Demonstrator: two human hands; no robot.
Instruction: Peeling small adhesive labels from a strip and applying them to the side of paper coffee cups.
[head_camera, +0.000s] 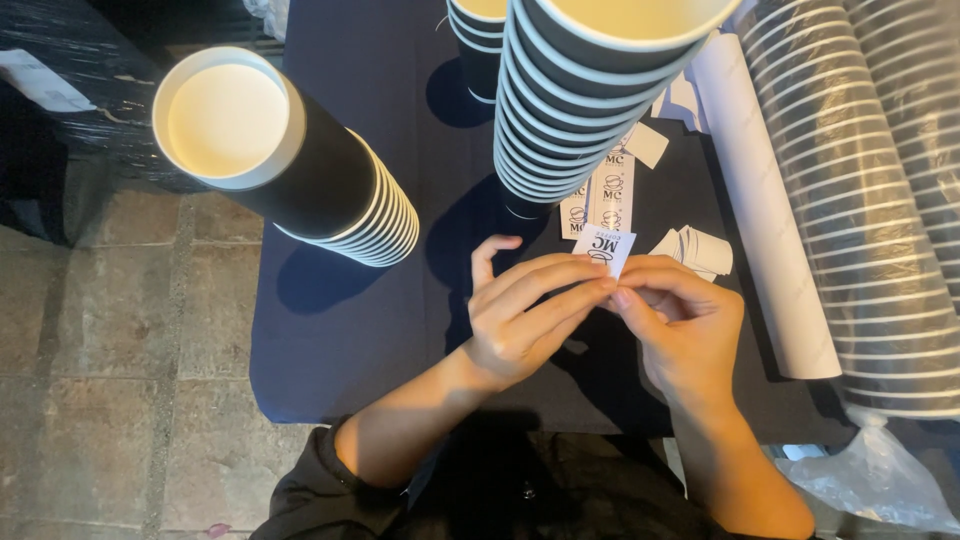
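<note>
A small white sticker label (610, 248) with a dark printed mark is pinched between the fingertips of both hands. My left hand (525, 315) holds its lower left edge with fingers stretched out. My right hand (680, 320) grips it from the right, fingers curled in. Both hands hover over a dark blue table (330, 330). Just beyond the hands lies a strip of the same labels (600, 205) and some peeled white backing scraps (700, 250). A tall stack of dark paper cups (590, 90) with white rims rises straight ahead.
A second cup stack (300, 160) leans at the left near the table edge. Another stack (478, 40) stands at the back. Sleeves of wrapped cups (880, 200) and a white paper roll (770, 220) lie at right. A clear plastic bag (880, 480) hangs lower right. Stone floor (120, 380) at left.
</note>
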